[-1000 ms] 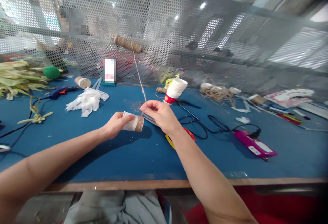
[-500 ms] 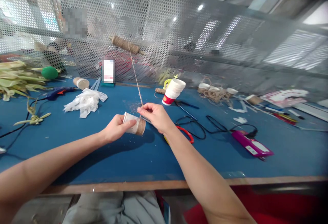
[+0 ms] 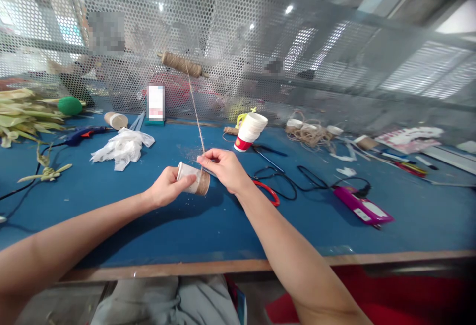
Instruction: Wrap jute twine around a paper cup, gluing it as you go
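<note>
My left hand [image 3: 167, 186] is closed round a white paper cup [image 3: 189, 172], tilted on its side above the table with its rim toward the left. Brown twine is wound round the cup's base end. Close beside it, my right hand [image 3: 221, 166] pinches the twine [image 3: 197, 119] between thumb and fingers. From there the strand rises taut to a twine spool [image 3: 181, 64] on a rod at the perforated screen. Red-handled scissors [image 3: 270, 193] lie partly behind my right forearm.
A stack of paper cups [image 3: 251, 132] stands beyond my right hand. Crumpled white netting [image 3: 122, 147] and a blue glue gun [image 3: 84, 135] lie at left, near corn husks [image 3: 26, 112]. At right are a purple power strip [image 3: 362, 205], a black cable and loose twine [image 3: 310, 136].
The view has shifted slightly. Both hands keep their hold on the cup and the twine, with hardly any movement between them.
</note>
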### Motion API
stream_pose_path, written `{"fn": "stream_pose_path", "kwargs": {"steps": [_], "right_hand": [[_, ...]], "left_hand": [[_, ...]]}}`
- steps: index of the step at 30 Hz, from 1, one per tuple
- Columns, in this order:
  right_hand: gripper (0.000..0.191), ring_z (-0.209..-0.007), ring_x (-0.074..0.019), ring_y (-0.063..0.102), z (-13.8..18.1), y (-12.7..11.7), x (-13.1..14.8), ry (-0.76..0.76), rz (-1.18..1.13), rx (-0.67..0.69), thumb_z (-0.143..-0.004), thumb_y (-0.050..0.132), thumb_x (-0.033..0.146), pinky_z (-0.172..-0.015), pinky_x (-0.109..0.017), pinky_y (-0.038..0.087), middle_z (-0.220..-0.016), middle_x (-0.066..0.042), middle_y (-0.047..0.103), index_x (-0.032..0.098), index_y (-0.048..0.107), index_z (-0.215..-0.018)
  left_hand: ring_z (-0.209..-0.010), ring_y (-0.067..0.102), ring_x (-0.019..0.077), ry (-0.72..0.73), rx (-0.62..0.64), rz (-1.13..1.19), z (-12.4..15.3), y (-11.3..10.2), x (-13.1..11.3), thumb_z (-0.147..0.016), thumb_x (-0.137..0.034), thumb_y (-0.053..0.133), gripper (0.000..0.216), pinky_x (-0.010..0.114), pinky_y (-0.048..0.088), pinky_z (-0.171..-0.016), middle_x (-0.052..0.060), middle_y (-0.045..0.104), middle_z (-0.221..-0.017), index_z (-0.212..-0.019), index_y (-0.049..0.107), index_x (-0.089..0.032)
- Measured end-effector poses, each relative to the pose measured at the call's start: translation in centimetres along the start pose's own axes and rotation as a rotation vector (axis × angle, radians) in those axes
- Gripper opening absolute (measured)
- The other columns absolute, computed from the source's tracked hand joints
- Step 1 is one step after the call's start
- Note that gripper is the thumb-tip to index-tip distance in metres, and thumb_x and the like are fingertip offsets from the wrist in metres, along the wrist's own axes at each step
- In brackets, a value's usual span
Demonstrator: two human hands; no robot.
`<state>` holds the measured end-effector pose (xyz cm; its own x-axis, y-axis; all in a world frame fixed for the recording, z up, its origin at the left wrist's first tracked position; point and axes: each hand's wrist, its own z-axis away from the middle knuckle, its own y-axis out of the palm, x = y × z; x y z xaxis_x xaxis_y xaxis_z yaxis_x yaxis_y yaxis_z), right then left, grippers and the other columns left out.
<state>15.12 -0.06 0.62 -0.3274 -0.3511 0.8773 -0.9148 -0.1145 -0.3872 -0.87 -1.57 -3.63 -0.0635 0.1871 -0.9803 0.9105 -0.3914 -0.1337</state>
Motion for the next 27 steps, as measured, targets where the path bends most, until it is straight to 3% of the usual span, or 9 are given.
{"fn": "stream_pose_path", "kwargs": {"steps": [9,19,27], "right_hand": [[0.022,-0.054,-0.0084,0.044,0.0,-0.2,0.1,-0.013,-0.006,-0.042,-0.067,0.06,0.038,-0.057,-0.023,0.038,-0.059,0.003,0.052,0.016,0.055,-0.063],[0.026,-0.054,-0.0083,0.044,0.1,0.1,-0.3,0.027,-0.029,0.038,-0.068,0.058,0.041,-0.056,-0.023,0.037,-0.06,0.002,0.052,0.015,0.055,-0.064],[0.026,-0.056,-0.0083,0.045,0.2,0.3,-0.5,0.078,-0.075,0.065,-0.066,0.06,0.04,-0.057,-0.023,0.037,-0.062,0.002,0.053,0.015,0.055,-0.065]], "left_hand": [[-0.052,0.045,0.01,-0.078,-0.063,0.05,-0.1,0.4,-0.6,-0.066,-0.044,0.056,0.036,0.022,0.036,-0.053,0.001,0.055,-0.058,-0.07,0.061,-0.009],[-0.055,0.042,0.01,0.08,-0.013,-0.02,0.6,0.0,-0.5,-0.071,-0.043,0.053,0.034,0.022,0.037,-0.055,0.0,0.052,-0.059,-0.068,0.057,-0.01],[-0.046,0.026,0.0074,0.215,-0.031,-0.232,1.1,-0.1,-1.1,-0.073,-0.044,0.048,0.038,0.023,0.024,-0.043,-0.003,0.032,-0.047,-0.049,0.04,-0.016]]}}
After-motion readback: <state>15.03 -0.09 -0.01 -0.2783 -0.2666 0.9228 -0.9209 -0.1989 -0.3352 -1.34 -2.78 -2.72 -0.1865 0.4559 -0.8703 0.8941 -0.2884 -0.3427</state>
